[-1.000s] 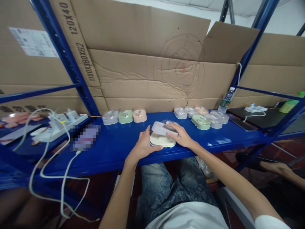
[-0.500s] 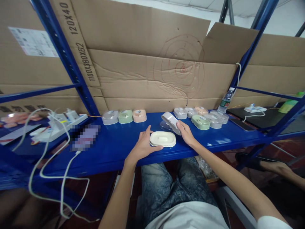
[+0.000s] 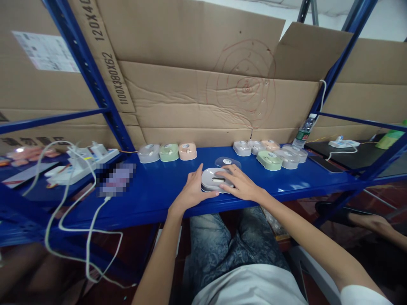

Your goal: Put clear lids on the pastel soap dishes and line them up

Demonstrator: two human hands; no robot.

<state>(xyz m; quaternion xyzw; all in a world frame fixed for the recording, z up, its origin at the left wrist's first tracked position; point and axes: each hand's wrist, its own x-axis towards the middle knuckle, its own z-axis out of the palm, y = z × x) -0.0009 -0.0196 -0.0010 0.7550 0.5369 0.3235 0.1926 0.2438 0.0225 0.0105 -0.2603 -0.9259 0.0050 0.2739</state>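
A grey oval plastic case (image 3: 210, 174) with a slot in its top sits near the shelf's front edge. My left hand (image 3: 190, 188) grips its left side, with the thumb along the front and the index finger pointing up. From the right, my right hand (image 3: 241, 183) has its fingers on the top and right side of the grey cover. The cream tray seen earlier is hidden under this cover. Just behind the case lies a clear plastic lid (image 3: 219, 162) with a round sticker.
Lidded boxes stand at the back left, among them a green box (image 3: 169, 153). Several more, including another green box (image 3: 269, 161), are grouped at the right near a water bottle (image 3: 304, 132). A phone (image 3: 117, 180) and white cables lie at the left.
My right hand has brought the grey cover down and left onto the cream tray, which it now hides. The clear lid behind is more exposed. My left hand stays at the left side.
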